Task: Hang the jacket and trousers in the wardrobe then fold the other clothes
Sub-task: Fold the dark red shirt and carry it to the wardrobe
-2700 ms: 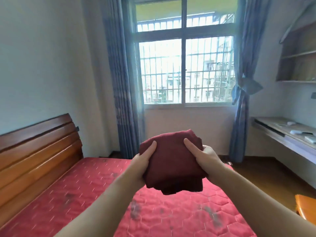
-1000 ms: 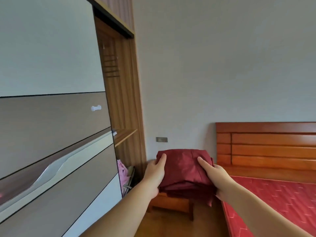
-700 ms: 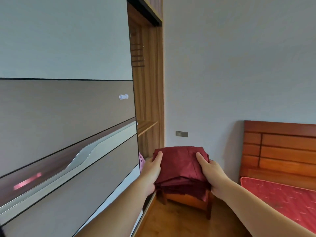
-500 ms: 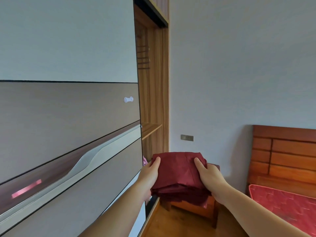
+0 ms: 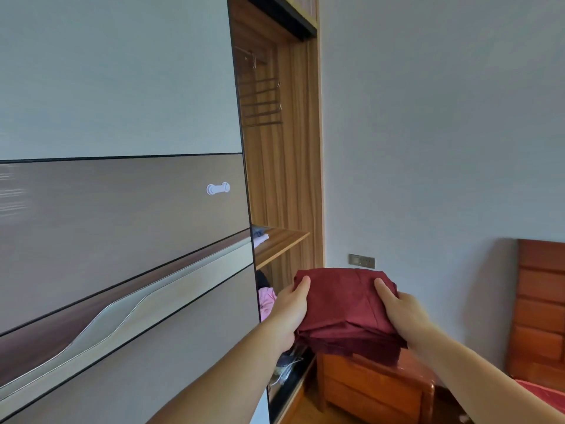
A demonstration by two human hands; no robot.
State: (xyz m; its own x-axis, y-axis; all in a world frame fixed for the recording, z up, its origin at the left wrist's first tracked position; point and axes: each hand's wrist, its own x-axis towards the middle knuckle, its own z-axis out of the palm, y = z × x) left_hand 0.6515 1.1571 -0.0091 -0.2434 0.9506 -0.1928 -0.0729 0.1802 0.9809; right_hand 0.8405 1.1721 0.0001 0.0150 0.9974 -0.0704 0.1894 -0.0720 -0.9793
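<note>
A folded dark red garment [image 5: 345, 310] is held in front of me, level with the wardrobe's open right section. My left hand [image 5: 289, 313] grips its left edge, thumb on top and fingers underneath. My right hand [image 5: 403, 316] grips the right edge the same way. The open wardrobe section [image 5: 284, 166] shows a wooden shelf [image 5: 279, 244] and empty metal hangers [image 5: 261, 99] on a rail above. A pink cloth [image 5: 266, 301] lies on a lower level just left of the garment.
The wardrobe's sliding door [image 5: 122, 209] fills the left half, with a small white handle [image 5: 218, 188]. A wooden bedside cabinet [image 5: 373, 390] stands below the garment. The bed headboard [image 5: 541, 307] is at the right edge, a wall socket [image 5: 362, 261] behind.
I have turned from the bed and window to face the wardrobe, carrying the red garment in both hands. Over the last second the open section has come closer and more central.
</note>
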